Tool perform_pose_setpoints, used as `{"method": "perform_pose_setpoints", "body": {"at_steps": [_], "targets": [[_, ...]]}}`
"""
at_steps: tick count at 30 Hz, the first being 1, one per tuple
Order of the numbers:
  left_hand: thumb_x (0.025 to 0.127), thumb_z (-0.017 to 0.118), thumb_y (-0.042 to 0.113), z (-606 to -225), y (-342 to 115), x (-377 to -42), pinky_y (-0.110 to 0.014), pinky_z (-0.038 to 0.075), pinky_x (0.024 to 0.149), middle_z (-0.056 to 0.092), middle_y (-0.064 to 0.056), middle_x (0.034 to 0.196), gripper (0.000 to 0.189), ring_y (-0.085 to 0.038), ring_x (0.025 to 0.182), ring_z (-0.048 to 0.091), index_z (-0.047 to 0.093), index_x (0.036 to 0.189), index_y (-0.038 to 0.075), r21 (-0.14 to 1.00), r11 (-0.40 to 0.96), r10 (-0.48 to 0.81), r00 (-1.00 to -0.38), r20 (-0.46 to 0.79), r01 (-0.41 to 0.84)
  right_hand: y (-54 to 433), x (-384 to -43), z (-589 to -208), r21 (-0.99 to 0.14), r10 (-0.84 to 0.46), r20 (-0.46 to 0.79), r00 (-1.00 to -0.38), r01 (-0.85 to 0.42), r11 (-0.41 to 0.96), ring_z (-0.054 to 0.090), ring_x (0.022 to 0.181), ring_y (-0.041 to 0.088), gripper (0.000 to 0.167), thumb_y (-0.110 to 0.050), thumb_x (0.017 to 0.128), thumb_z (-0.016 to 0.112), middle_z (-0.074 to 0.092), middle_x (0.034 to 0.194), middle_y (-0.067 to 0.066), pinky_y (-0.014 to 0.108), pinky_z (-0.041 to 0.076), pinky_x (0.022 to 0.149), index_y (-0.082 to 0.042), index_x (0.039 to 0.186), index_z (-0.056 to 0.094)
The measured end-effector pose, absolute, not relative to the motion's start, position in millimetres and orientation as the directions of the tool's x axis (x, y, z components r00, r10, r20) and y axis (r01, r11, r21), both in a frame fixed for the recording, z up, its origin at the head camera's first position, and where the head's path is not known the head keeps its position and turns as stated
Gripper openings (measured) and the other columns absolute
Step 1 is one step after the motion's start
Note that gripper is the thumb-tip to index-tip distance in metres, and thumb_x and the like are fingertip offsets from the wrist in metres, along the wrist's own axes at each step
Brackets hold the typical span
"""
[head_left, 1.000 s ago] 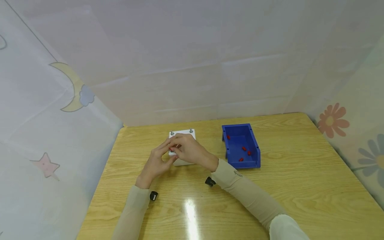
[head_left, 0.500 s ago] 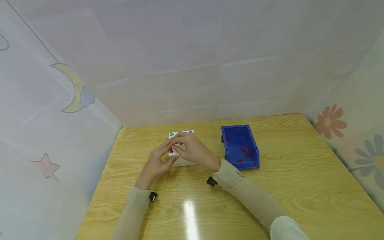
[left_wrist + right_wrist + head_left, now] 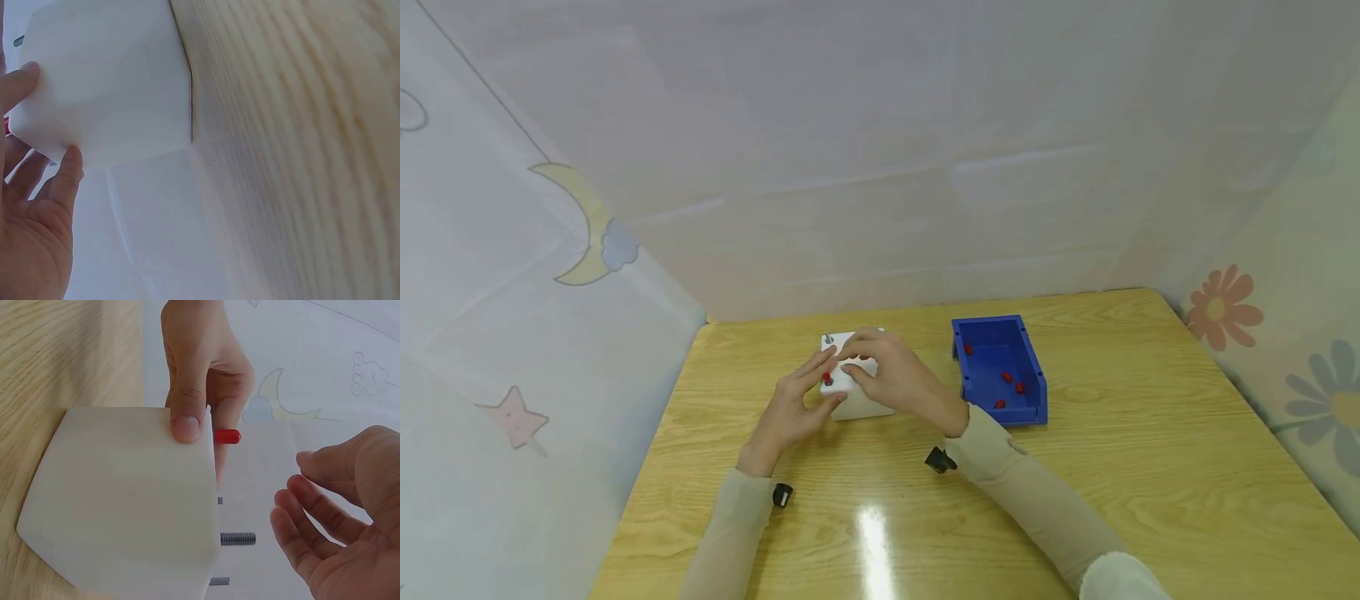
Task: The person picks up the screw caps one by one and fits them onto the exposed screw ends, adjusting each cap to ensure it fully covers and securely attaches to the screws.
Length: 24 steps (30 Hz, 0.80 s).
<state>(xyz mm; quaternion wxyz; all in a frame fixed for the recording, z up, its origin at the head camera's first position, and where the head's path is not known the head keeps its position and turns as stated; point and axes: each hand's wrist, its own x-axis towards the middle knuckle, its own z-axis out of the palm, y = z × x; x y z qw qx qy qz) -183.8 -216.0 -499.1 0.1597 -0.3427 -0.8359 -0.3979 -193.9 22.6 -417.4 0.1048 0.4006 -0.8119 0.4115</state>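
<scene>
A white block [image 3: 861, 407] stands on the table with threaded bolts rising from its top. My left hand [image 3: 790, 412] holds its left side, thumb on the near face and fingers along the far side. At the near left corner a small red cap [image 3: 227, 436] sits over one bolt. Three other bolts show bare in the right wrist view, among them the long middle bolt [image 3: 237, 539]. Over the block's top is my right hand [image 3: 898, 379], thumb and fingers parted with nothing between them, apart from the cap.
A blue bin [image 3: 1042, 402] stands to the right of the block, with several red caps [image 3: 1007, 377] lying in it. The wooden table [image 3: 1112, 467] meets a pale cloth wall [image 3: 880, 208] at the back.
My right fingers have come off the red cap and drawn back to the right, leaving the cap standing on its bolt. My left hand keeps its place on the block.
</scene>
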Motion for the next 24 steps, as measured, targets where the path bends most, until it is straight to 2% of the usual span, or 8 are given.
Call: {"method": "perform_pose_setpoints", "body": {"at_steps": [7, 18, 24], "targets": [[0.091, 0.086, 0.007, -500.2, -215.1, -183.5, -0.059, 0.049, 0.114, 0.055, -0.021, 0.159, 0.061, -0.047, 0.147, 0.049, 0.061, 0.146, -0.006, 0.551, 0.460, 0.434, -0.718, 0.544, 0.696, 35.7, -190.1, -420.7, -0.591, -0.528, 0.519, -0.673, -0.728, 0.348, 0.070, 0.095, 0.023, 0.012, -0.003, 0.098, 0.076, 0.074, 0.107, 0.006, 0.042, 0.065, 0.085, 0.000, 0.109, 0.079], [0.093, 0.085, 0.010, -500.5, -214.5, -183.0, -0.057, 0.047, 0.116, 0.052, -0.016, 0.162, 0.062, -0.045, 0.150, 0.046, 0.060, 0.148, -0.004, 0.569, 0.474, 0.423, -0.740, 0.522, 0.672, 62.6, -187.5, -430.5, -0.642, -0.440, 0.529, -0.726, -0.681, 0.352, 0.072, 0.100, 0.028, 0.013, 0.000, 0.096, 0.077, 0.076, 0.111, 0.010, 0.050, 0.064, 0.087, 0.000, 0.109, 0.080], [0.092, 0.086, 0.008, -501.4, -214.5, -183.4, -0.058, 0.047, 0.116, 0.053, -0.017, 0.161, 0.062, -0.048, 0.149, 0.046, 0.060, 0.147, -0.005, 0.575, 0.469, 0.421, -0.742, 0.521, 0.670, 72.9, -187.3, -430.3, -0.627, -0.411, 0.555, -0.723, -0.688, 0.366, 0.073, 0.101, 0.027, 0.014, -0.002, 0.096, 0.078, 0.077, 0.113, 0.009, 0.050, 0.065, 0.088, -0.001, 0.110, 0.081]]}}
